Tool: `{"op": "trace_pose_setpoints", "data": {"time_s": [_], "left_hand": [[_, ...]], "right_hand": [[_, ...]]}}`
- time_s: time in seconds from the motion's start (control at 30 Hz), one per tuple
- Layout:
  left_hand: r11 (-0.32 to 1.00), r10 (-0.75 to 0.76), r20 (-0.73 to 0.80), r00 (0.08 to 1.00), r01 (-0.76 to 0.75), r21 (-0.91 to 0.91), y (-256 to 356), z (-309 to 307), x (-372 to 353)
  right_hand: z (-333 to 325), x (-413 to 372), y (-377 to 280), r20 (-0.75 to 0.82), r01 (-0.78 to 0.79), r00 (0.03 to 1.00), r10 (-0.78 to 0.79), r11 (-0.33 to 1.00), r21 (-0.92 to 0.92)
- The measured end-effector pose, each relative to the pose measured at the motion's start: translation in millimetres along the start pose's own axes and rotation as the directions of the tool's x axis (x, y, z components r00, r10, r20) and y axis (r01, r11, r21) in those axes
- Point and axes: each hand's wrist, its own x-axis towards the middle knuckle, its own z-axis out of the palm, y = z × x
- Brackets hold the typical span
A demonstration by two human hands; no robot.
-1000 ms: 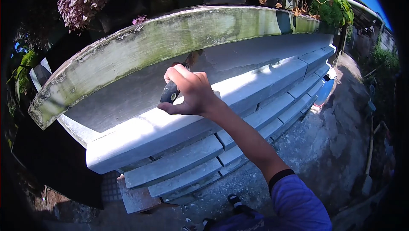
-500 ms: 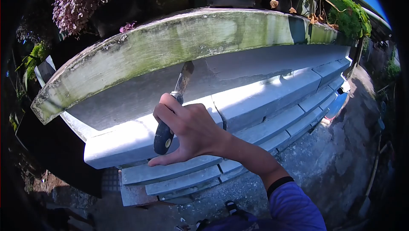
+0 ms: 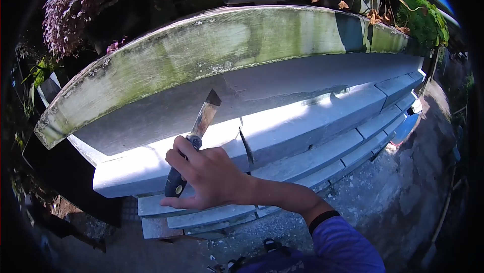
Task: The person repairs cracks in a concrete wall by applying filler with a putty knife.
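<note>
My right hand (image 3: 212, 175) is wrapped round the black handle of a scraper (image 3: 205, 114), with my thumb stretched along the lower end of the handle. The blade is narrow, stained and worn, with a dark slanted tip pointing up. It overlaps the grey wall face (image 3: 166, 112) under a mossy concrete ledge (image 3: 201, 46). Below my hand, pale blocks (image 3: 312, 127) form stepped courses, the top one bright with sun. A dark gap runs between two of these blocks just right of my knuckles. My left hand is out of view.
Potted plants stand on the ledge, with a purple-leaved bush (image 3: 85, 11) at left and green foliage (image 3: 421, 21) at right. A blue container (image 3: 405, 129) sits past the far right end of the blocks. Rough concrete ground (image 3: 373, 197) lies below.
My right hand has moved down and left with the scraper. Its tip has dropped from just under the ledge to lower on the wall face. The view has shifted slightly.
</note>
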Motion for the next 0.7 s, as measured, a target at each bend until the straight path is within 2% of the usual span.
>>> {"op": "trace_pose_setpoints", "data": {"time_s": [0.03,0.13,0.17,0.2,0.27,0.37,0.47,0.5,0.6,0.63,0.7], "left_hand": [[1.0,-0.003,-0.001,1.0,0.003,0.003,2,2,-2],[1.0,-0.016,0.005,1.0,0.016,0.013,10,0,-9],[1.0,-0.018,0.007,1.0,0.018,0.015,11,0,-11],[1.0,-0.02,0.007,1.0,0.02,0.019,14,0,-10],[1.0,-0.02,0.006,1.0,0.02,0.023,18,0,-12],[0.999,-0.035,0.0,0.999,0.035,0.033,23,0,-18],[0.998,-0.047,0.005,0.999,0.047,0.044,27,-1,-25],[0.998,-0.046,0.0,0.999,0.046,0.049,29,-3,-27],[0.998,-0.049,0.0,0.999,0.049,0.041,33,-3,-30],[0.998,-0.05,0.001,0.999,0.05,0.039,34,-2,-29],[0.998,-0.053,0.004,0.999,0.053,0.028,35,-1,-32]], "right_hand": [[0,-4,-13,0.064,0.046,0.997,-0.051,0.995,0.088],[4,-2,-4,0.051,0.052,0.997,-0.056,0.997,0.065],[1,5,18,-0.046,-0.044,0.998,0.046,0.998,0.035],[-9,14,44,0.072,-0.089,0.994,0.085,0.994,0.057],[10,4,26,-0.085,-0.085,0.993,0.084,0.996,-0.01],[16,-10,-4,-0.124,0.084,0.99,-0.068,0.989,0.123],[12,0,22,-0.123,-0.023,0.992,0.03,0.998,0.055],[-3,11,41,0.066,-0.158,0.986,0.152,0.984,0.087],[7,-11,26,-0.04,-0.084,0.995,0.089,0.991,0.101],[-1,-20,17,0.055,-0.093,0.995,0.084,0.978,0.185],[-22,-40,-1,0.076,-0.052,0.997,0.026,0.929,0.367]]}}
